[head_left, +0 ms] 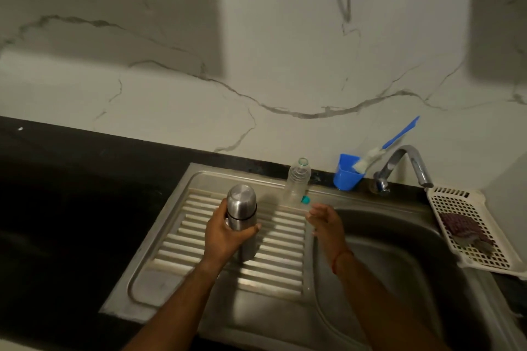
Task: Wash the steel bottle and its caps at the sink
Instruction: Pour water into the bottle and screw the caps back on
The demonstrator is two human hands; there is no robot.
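The cylindrical steel bottle (242, 208), domed cap on, is gripped upright in the curled fingers (223, 209) of the left hand (225, 232) over the ribbed steel drainboard (279, 265). The right hand (326, 222) is held beside it at the rounded basin (399, 251) edge, fingers relaxed, nothing grasped. Further back, a clear plastic bottle (296, 182), a blue cup (346, 174) holding a brush (396, 137), and a curved tap (405, 162) are seen.

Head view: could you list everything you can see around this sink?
steel bottle: one, silver, upright over drainboard
plastic bottle: one, clear, uncapped, drainboard's back
small cap: one, teal, beside plastic bottle
cup: one, blue, beside tap
bottle brush: one, blue-white, in cup
tap: one, chrome, behind basin
basket: one, white, right of basin, holding dark scrubber
sink: one, steel, in black counter
left hand: one, grips steel bottle
right hand: one, open, above basin edge
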